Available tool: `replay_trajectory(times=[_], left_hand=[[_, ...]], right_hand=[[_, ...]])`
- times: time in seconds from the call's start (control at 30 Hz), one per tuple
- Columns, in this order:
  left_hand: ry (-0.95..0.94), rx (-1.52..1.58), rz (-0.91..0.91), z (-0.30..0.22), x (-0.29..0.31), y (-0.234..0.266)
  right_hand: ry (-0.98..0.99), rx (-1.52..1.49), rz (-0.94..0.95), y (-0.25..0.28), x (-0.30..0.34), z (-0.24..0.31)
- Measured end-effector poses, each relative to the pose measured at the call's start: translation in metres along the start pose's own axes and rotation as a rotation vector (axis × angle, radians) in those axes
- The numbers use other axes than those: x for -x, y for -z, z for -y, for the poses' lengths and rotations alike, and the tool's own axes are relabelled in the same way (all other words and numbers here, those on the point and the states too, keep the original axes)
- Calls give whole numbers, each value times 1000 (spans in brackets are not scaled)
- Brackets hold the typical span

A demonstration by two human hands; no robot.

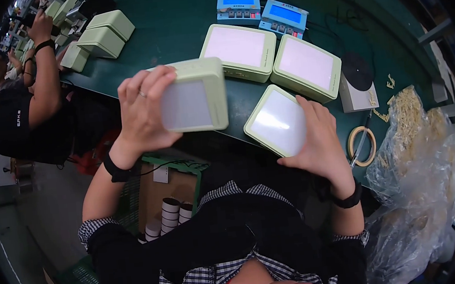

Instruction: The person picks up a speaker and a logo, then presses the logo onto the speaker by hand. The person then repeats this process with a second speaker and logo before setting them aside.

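Left hand (140,115) up in the air, fingers wrapped round a pale green box with a white glowing face (194,96), lifted clear of the dark green bench (172,27). Right hand (317,139) grips a second green box (276,121), tilted at the bench's near edge. Two more lit boxes (240,50) (308,66) lie flat just beyond, blue meters (261,13) behind them, a tape ring (362,145) beside my right wrist.
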State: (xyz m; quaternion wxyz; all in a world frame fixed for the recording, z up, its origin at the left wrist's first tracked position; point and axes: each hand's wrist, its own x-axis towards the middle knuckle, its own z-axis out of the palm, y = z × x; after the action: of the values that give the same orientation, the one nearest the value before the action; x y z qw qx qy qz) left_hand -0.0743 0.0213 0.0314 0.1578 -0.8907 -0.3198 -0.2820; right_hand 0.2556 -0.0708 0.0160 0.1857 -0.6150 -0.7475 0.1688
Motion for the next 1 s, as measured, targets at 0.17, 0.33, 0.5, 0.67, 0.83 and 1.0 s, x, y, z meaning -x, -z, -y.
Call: replay_trajectory(times=[0.17,0.33,0.5,0.67,0.83,1.0], left_hand=[[263,15,188,43,12,-10],[445,227,418,83,21,-28],[479,278,527,94,14,-33],[460,281,539,96,14,-34],[455,294,547,99,16,-35],[474,304,579,97,12,-32]], right_hand=[[17,-9,20,0,0,-3],[27,-13,28,1,-2,-4],[14,-19,28,1,-3,-2],[23,-6,33,0,-4,0],[19,-24,32,0,-6,1],[50,-32,37,3,-9,-1]])
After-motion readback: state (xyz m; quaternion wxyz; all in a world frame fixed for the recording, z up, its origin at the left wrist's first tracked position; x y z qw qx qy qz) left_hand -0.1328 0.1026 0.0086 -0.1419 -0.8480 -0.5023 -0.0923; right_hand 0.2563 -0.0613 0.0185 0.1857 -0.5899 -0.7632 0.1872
